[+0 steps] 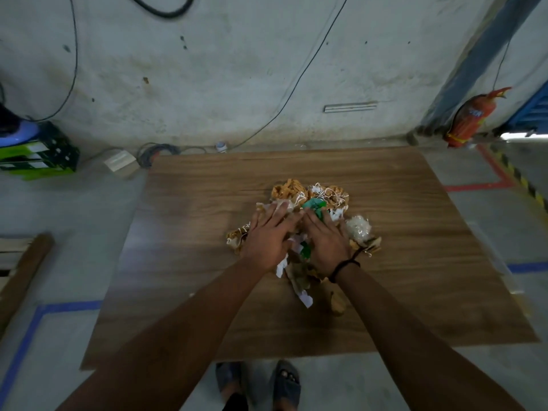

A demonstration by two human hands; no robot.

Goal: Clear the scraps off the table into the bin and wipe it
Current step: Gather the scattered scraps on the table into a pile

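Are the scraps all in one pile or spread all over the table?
One pile. The scraps sit bunched mid-table under both hands, left and right; the remaining wood looks bare.

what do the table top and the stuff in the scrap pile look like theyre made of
Table top: wood or a wood-look laminate, going by the brown grain lines and a slight sheen; which one cannot be told.
Scrap pile: mostly crumpled paper, brown and white with torn, creased edges.
Clear wad: probably thin plastic film, translucent and glinting.
Green piece: perhaps plastic or glossy wrapper; unclear.
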